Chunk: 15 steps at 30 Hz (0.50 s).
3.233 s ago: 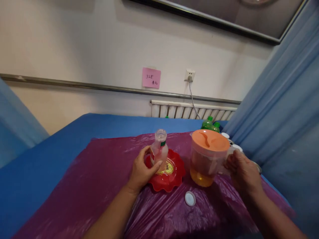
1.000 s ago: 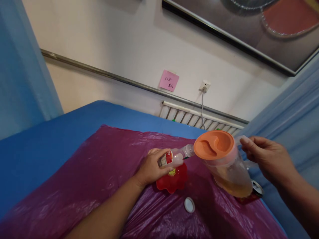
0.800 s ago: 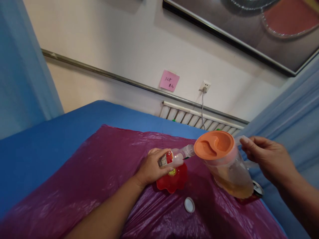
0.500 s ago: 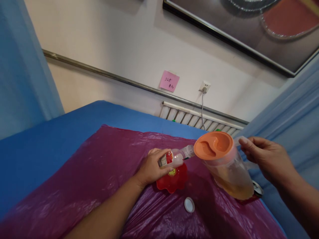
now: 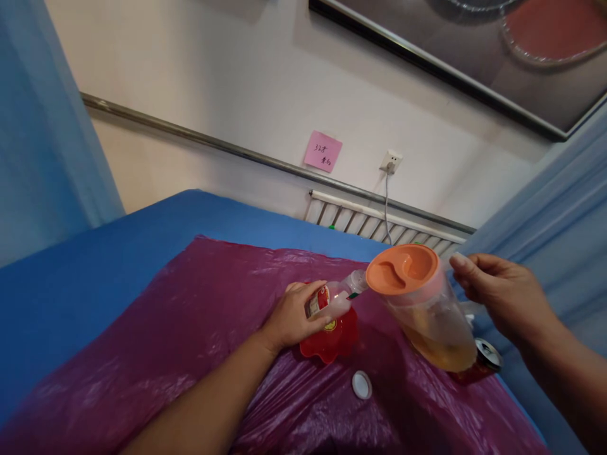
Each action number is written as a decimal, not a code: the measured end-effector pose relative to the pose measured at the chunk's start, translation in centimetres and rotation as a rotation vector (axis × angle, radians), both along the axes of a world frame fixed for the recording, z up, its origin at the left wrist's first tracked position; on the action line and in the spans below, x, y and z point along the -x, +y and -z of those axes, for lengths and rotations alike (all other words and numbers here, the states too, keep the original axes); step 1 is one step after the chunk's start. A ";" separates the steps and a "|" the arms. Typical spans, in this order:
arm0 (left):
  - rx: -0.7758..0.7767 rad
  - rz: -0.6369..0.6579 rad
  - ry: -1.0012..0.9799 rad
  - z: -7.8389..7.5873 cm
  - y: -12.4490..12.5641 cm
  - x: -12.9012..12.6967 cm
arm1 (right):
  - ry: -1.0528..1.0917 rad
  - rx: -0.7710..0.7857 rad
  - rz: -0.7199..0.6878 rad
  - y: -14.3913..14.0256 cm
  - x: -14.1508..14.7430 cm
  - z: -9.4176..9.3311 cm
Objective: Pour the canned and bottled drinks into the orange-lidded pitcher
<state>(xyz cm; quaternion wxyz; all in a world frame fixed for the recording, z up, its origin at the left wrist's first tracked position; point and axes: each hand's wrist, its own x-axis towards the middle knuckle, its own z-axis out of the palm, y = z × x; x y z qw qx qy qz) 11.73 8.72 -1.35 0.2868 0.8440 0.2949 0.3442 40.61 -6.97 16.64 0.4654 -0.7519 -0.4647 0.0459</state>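
Note:
My left hand (image 5: 294, 319) is closed around a clear bottle (image 5: 336, 299) with a red and white label, tilted so its mouth points right. That mouth meets the rim of a clear pitcher (image 5: 434, 325) with an orange lid (image 5: 403, 270). Amber liquid lies in the lower part of the pitcher, which leans with its top toward the bottle. My right hand (image 5: 497, 287) grips the pitcher's handle, mostly hidden by the fingers. Under the bottle sits a red scalloped dish (image 5: 332, 344) with a yellow emblem. A white round cap (image 5: 361, 385) lies in front of the dish.
A drink can (image 5: 486, 360) stands behind the pitcher's base at the right. Purple plastic sheeting (image 5: 190, 316) covers much of the blue table (image 5: 156, 221). Beyond are a radiator (image 5: 346, 212), a metal pipe, a pink note (image 5: 323, 151) and blue curtains (image 5: 559, 208) on both sides.
The pitcher has shifted slightly left and up, tilting a little more, so more of the can shows behind it. My left hand and the bottle have moved only slightly.

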 end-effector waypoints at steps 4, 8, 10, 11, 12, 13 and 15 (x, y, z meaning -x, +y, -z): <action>-0.010 0.023 -0.003 -0.6 -0.2 -0.1 | 0.048 0.020 0.001 0.3 -0.2 -0.4; -0.002 -0.009 -0.045 -1.5 -0.7 -0.1 | -0.007 0.026 -0.008 0.6 0.1 -1.1; 0.007 -0.030 -0.059 -1.7 -0.8 0.0 | -0.035 0.022 -0.003 0.7 0.4 -1.5; 0.008 -0.037 -0.063 -1.7 -0.8 0.0 | -0.044 0.019 -0.001 0.8 0.6 -1.8; 0.007 -0.042 -0.067 -1.6 -0.7 0.1 | -0.050 0.016 0.000 0.8 0.8 -2.0; 0.005 -0.045 -0.072 -1.4 -0.6 0.2 | -0.055 0.015 -0.001 0.9 1.0 -2.2; 0.002 -0.044 -0.082 -1.1 -0.4 0.3 | -0.070 0.016 0.002 1.0 1.2 -2.5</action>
